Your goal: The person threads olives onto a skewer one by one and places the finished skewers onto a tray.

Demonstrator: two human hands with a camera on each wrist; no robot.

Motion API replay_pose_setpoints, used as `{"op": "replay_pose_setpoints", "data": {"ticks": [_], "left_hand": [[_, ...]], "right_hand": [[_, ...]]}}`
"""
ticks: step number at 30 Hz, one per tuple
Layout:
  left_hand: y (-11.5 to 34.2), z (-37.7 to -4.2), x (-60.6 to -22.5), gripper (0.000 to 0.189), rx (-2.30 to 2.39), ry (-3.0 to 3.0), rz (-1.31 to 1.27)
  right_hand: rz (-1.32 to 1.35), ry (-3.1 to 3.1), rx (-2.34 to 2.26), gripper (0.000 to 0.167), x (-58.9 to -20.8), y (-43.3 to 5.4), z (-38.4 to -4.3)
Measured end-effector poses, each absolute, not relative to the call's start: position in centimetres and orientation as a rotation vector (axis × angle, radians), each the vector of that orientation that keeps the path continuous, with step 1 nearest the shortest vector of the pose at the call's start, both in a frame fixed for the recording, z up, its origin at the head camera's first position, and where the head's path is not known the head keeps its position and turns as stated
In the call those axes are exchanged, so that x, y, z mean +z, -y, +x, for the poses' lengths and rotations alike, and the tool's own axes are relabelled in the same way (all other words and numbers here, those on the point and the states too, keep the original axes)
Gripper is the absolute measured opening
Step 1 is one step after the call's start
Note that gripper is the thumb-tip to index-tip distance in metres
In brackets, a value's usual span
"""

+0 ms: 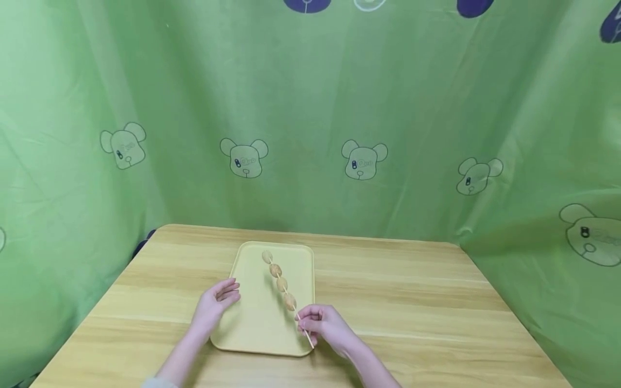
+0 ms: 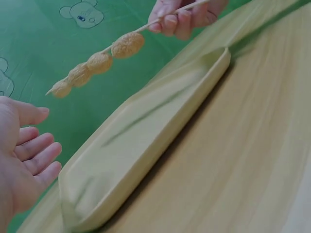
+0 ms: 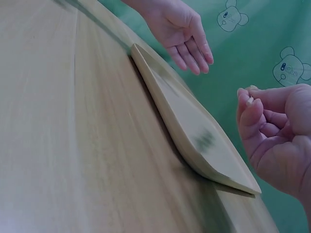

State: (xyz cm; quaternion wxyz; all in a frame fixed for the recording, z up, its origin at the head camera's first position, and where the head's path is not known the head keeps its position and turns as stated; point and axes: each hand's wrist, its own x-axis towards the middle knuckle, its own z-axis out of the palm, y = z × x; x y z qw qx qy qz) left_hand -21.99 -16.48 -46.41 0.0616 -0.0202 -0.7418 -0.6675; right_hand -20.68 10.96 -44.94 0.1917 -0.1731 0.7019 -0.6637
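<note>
A wooden skewer with several brown, wrinkled balls (image 1: 282, 284) threaded on it is held above a pale yellow tray (image 1: 252, 328). My right hand (image 1: 324, 326) pinches the bare lower end of the stick between thumb and fingers, over the tray's near right corner. In the left wrist view the skewered balls (image 2: 99, 63) hang tilted in the air, and a bare pointed tip sticks out past the last one. My left hand (image 1: 217, 304) is at the tray's left edge, fingers loosely extended, holding nothing. From the right wrist view, most of the skewer is hidden behind the right fingers (image 3: 251, 114).
The tray lies on a wood-grain table (image 1: 412, 302). Green curtains (image 1: 310, 108) printed with bear heads surround the table at the back and both sides. Shadows of the skewer and hands fall on the tray.
</note>
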Motion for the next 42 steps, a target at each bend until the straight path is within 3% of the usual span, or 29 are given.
{"op": "replay_pose_setpoints", "data": {"ticks": [9,25,42], "left_hand": [[18.8,-20.5,-47.4,0.064,-1.778,2.417,-0.171],[19.7,-18.6,-49.0,0.098,-1.822,2.583,-0.288],[19.6,-18.4,-50.0,0.102,-1.906,2.571,-0.308]], "right_hand": [[-0.387,-1.924,-1.952,0.024,-44.6,-9.1,-21.8],[-0.181,-1.863,-2.057,0.016,-47.1,-6.0,-23.0],[-0.049,-1.917,-2.120,0.013,-47.8,-3.4,-22.9]]}}
